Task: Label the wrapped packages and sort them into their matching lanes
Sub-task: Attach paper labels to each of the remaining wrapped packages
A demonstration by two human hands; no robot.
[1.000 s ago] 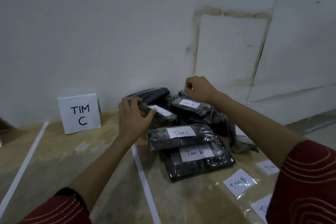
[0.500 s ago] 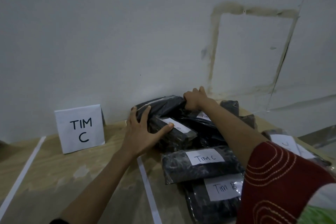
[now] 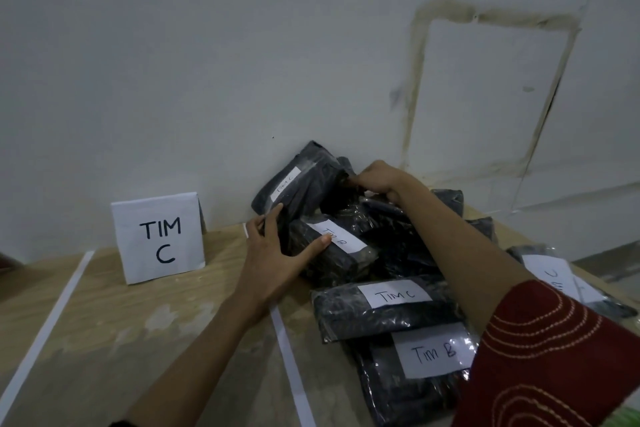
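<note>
**Pulling a TIM C package out of the heap**

I am watching the right hand (image 3: pixel 379 180) clenching round the bunched upper end of the raised package (image 3: pixel 304 180). Its small label seems to read TIM C. It is standing tilted on its lower end, leaning toward the wall (image 3: pixel 207 62) at twelve o'clock of the pile (image 3: pixel 398 246).

The left hand (image 3: pixel 277 253) is lying spread and gripping nothing. Its fingers are touching the lower end of the raised package, and its thumb is resting on the label of the TIM B package (image 3: pixel 339 253) just beneath, at five o'clock.

Outward from there, at six o'clock of the hands, the front TIM C package (image 3: pixel 381 308) is overlapping the front TIM B package (image 3: pixel 415 374). The tape strip (image 3: pixel 287 350) is running down the table (image 3: pixel 138 322) along the pile's left edge. The sign (image 3: pixel 161 237) reading TIM C is standing beyond the strip at nine o'clock.

I am judging that the raised package is heading for that nine o'clock lane.

- **Slipping or tearing:** the wrap looks slick and only a bunched end is being held, so it may slide free or tear once the full weight is hanging.
- **Dragging a neighbour:** the packages are lying on one another, so a sideways pull could drag the TIM B package across the strip.
- **Knocking the sign:** a wide swing could topple it.
- **Misreading:** the tilted label is dim, so I am wary of a misread.
</note>
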